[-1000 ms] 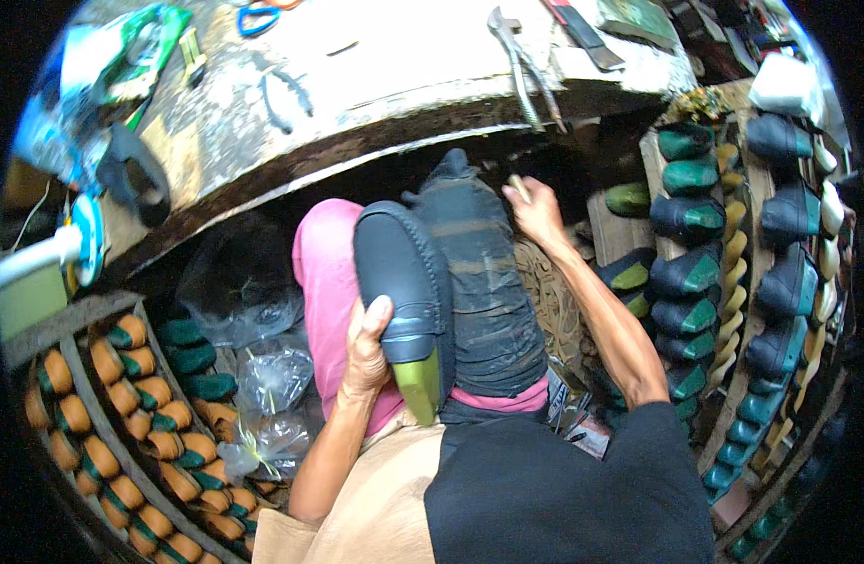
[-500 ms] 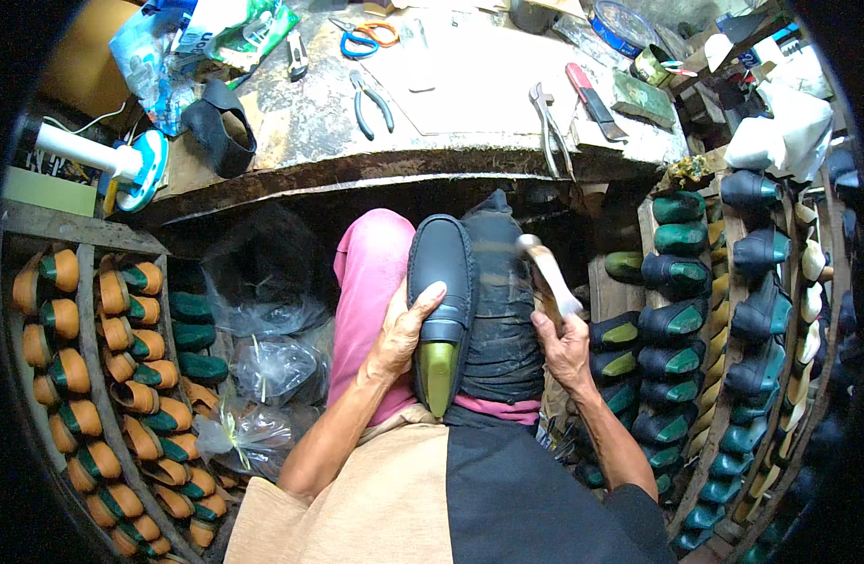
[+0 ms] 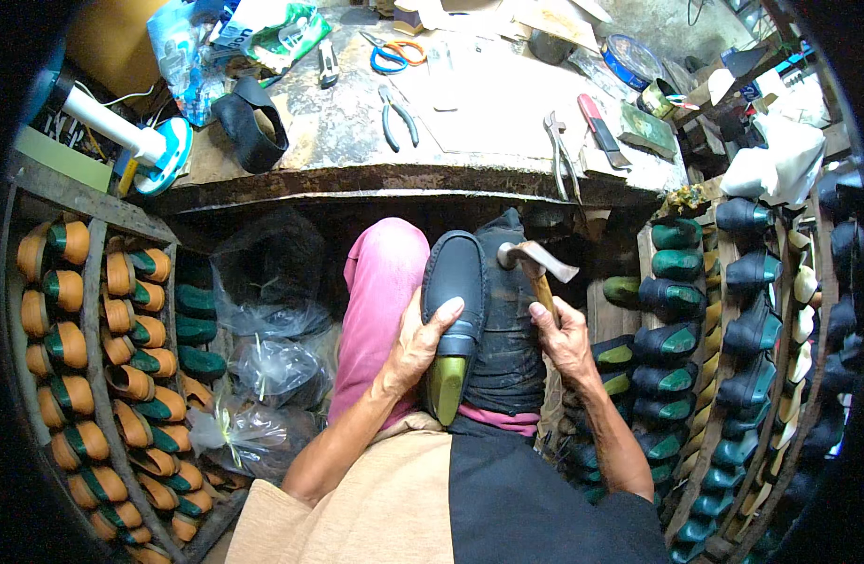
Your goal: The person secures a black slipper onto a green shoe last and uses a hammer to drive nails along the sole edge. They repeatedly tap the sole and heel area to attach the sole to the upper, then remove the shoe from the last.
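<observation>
A black loafer [image 3: 454, 277] on an olive-green shoe last [image 3: 447, 387] lies between my thighs, its toe pointing away from me. My left hand [image 3: 415, 348] is closed round its left side, the thumb pressed over the strap. My right hand [image 3: 565, 340] grips the wooden handle of a hammer [image 3: 537, 260]. The hammer's metal head hangs above my right thigh, to the right of the shoe's toe and apart from it. The fingers under the shoe are hidden.
Ahead stands a worktable [image 3: 338, 132] with pliers [image 3: 396, 117], scissors [image 3: 392, 54], pincers [image 3: 562, 155] and a red-handled knife [image 3: 602, 130]. Racks of orange shoes [image 3: 70, 291] flank me on the left, racks of dark shoes [image 3: 672, 343] on the right. Clear plastic bags [image 3: 272, 362] lie by my left leg.
The hammer has turned in my right hand, so its head now lies crosswise and its handle shows. The shoe sits slightly tilted; the whole view has shifted a little.
</observation>
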A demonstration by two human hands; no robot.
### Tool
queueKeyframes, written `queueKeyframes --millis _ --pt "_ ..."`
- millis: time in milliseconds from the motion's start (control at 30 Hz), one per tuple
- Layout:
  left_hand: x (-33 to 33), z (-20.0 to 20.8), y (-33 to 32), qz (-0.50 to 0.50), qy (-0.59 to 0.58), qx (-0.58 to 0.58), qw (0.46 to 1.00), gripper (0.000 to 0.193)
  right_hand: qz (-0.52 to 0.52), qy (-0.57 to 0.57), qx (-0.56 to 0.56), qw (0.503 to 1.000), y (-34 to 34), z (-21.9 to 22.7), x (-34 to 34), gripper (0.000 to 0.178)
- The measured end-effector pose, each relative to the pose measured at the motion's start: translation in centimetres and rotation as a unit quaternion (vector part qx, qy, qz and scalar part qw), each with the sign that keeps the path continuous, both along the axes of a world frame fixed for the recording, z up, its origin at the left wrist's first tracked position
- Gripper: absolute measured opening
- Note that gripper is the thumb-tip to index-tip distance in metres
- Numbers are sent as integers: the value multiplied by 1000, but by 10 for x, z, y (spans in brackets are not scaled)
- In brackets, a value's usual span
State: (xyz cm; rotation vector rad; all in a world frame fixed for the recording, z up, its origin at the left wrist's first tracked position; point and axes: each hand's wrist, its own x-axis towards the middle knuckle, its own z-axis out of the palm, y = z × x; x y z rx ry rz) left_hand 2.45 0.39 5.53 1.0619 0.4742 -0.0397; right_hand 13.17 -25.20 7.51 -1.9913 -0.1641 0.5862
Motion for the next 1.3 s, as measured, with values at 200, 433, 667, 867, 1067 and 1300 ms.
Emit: queueKeyframes --millis 200,433,667,867,1067,1300 --pt "-5 7 -8 15 -36 9 999 67 89 40 -33 995 10 64 75 42" --pt "-5 3 -7 11 -40 9 999 67 196 180 -21 964 63 137 146 40" --pt "-7 1 -7 -1 -33 38 999 61 333 113 -126 928 102 160 174 50" --pt "-6 -5 -7 3 -34 9 999 66 360 119 -127 917 94 138 157 47" --pt "-4 6 2 16 -40 46 998 68 15 108 55 992 59 62 52 39" --pt "26 13 28 -27 -15 54 998 64 -26 -22 133 990 32 53 -37 36"
